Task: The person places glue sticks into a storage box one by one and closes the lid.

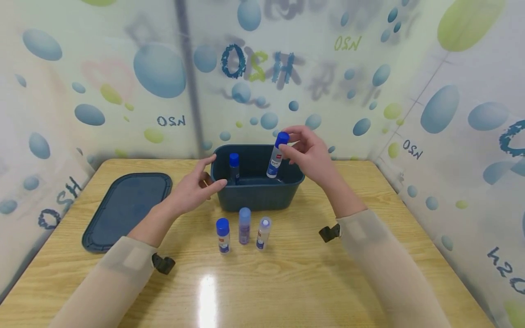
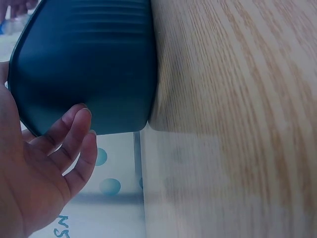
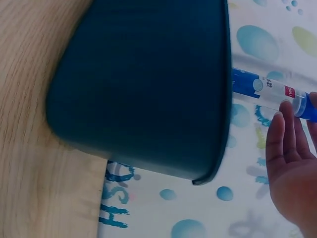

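A dark teal plastic bin (image 1: 256, 196) stands at the far middle of the table. My left hand (image 1: 193, 189) holds the bin's left end, thumb at the front rim and index finger at the far corner; the other fingers lie loosely by its outer wall in the left wrist view. In my right hand (image 1: 309, 152) a glue stick (image 1: 275, 161) is pinched near its blue cap, tilted over the bin's right part with its lower end below the rim. Another blue-capped glue stick (image 1: 234, 166) stands upright inside at the left.
Before the bin stand a blue-capped glue stick (image 1: 223, 237), a glue stick with a paler cap (image 1: 244, 226) and one with a whitish top (image 1: 263, 234). A dark lid (image 1: 127, 209) lies flat at the left. A printed curtain (image 1: 164, 114) hangs behind the table.
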### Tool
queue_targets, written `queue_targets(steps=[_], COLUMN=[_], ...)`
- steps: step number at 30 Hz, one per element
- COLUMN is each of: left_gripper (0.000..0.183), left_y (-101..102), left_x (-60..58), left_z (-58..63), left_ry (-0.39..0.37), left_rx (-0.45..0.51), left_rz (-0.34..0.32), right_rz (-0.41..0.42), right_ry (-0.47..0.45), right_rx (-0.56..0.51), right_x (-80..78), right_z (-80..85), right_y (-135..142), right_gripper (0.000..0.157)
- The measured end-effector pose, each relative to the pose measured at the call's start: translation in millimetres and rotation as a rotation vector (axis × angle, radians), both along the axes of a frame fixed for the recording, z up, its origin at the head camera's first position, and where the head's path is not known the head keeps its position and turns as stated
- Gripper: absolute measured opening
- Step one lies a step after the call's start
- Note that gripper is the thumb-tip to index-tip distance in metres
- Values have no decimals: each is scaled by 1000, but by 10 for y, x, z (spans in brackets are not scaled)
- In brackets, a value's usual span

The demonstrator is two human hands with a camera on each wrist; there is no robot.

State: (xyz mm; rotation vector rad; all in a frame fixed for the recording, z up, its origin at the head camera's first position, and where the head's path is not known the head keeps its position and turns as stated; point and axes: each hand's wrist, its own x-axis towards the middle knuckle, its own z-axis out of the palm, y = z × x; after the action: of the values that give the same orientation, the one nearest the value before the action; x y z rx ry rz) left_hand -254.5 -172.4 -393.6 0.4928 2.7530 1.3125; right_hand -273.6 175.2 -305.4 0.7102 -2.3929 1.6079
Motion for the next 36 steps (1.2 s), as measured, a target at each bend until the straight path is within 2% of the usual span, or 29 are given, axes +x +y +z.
queue_targets(steps=[7,14,22,29,36], left_gripper=[91,92,91,91,90], left_y=[-11,-15,-19,-17,-11], left_x=[7,15,16,5,-15], left_z=[-30,-27,-19,-16,-8], left_ry=[-9,-21,-26,-29,-27], left_rx=[4,10,6,20,23], left_rz=[5,2,6,-7,-15], right_rz=[3,27,41,38,60], right_ry=[-98,-165,-220,-205,-236], right_rx=[70,130,180,304,345], right_x=[-257,-424,-542,-617,-649], right_z=[-156,-265,-311,-344,-407], right_y=[-120,-301,-470,-544,-576], right_gripper=[41,37,36,35,33])
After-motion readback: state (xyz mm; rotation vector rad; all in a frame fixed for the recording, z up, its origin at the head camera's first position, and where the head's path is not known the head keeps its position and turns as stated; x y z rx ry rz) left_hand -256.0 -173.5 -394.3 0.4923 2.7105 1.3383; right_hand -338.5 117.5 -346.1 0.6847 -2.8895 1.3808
